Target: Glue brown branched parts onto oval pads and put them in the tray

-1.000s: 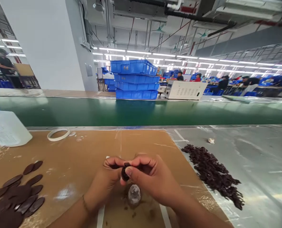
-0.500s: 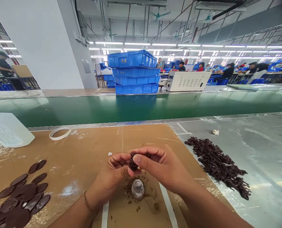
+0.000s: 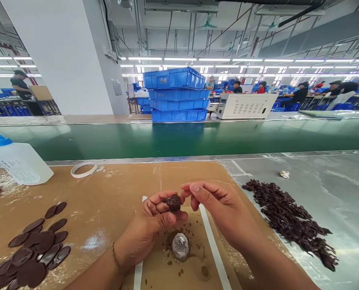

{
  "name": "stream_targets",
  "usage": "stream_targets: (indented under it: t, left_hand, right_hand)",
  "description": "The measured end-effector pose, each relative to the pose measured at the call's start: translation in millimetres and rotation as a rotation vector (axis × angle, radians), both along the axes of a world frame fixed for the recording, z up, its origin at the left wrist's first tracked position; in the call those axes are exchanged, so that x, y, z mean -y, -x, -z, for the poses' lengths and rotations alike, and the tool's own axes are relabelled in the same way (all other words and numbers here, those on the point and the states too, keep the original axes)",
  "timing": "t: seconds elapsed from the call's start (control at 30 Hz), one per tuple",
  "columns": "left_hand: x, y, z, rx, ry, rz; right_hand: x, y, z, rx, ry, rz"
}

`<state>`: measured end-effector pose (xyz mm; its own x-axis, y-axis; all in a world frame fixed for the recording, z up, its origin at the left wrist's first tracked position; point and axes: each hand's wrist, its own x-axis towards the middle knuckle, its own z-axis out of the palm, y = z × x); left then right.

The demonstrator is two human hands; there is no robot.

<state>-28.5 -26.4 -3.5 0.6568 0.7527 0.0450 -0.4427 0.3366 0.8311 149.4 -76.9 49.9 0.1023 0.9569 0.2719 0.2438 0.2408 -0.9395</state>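
My left hand [image 3: 157,215] pinches a small dark brown figure-like piece [image 3: 174,204] with a rounded end and thin bits sticking out to its left. Close by on its right is my right hand [image 3: 214,203], its thumb and fingertips near the piece's edge; whether they touch it or hold anything small is hard to see. Below both hands a small clear glass cup [image 3: 180,246] stands on the brown board [image 3: 107,201], ringed by dark wet spots. A long heap of small dark brown pieces [image 3: 288,219] lies to the right.
Flat dark brown ovals [image 3: 46,241] are piled at the left. Behind them are a bottle with a blue nozzle [image 3: 22,163] and a tape roll [image 3: 83,169]. A green belt [image 3: 122,139] crosses beyond, with stacked blue crates [image 3: 179,104] and a pale metal box [image 3: 246,106] behind.
My right hand has drawn back slightly to the right from the brown piece, which now shows more and has turned in my left hand. The whole view has shifted a little.
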Motion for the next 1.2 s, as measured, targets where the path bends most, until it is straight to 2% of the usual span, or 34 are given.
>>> stream_targets:
  t: [0.2, 0.43, 0.73, 0.93, 1.0, 1.1, 1.2]
  left_hand:
    - [0, -2, -1.9, -0.014, 0.025, -0.029]
    - [-1, -3, 1.3, -0.049, -0.001, -0.031]
    - [-3, -4, 2.9, -0.075, -0.036, -0.018]
    - [4, -4, -7.7, -0.088, -0.066, -0.033]
    - [6, -2, -13.4, -0.159, -0.104, -0.055]
    - [5, 18, -19.9, -0.38, -0.222, -0.179]
    - [3, 59, -21.9, -0.628, -0.351, -0.493]
  right_hand:
    - [-1, -2, -0.1, 0.023, -0.059, -0.034]
    - [1, 0, 3.6, 0.259, -0.03, -0.028]
    - [2, -1, 2.2, 0.276, 0.019, -0.023]
    - [6, -4, -6.3, 0.248, -0.053, -0.051]
    - [11, -7, -7.3, 0.25, -0.087, -0.062]
    - [22, -24, 0.6, 0.27, -0.101, -0.067]
    - [36, -59, 20.9, 0.352, -0.012, -0.025]
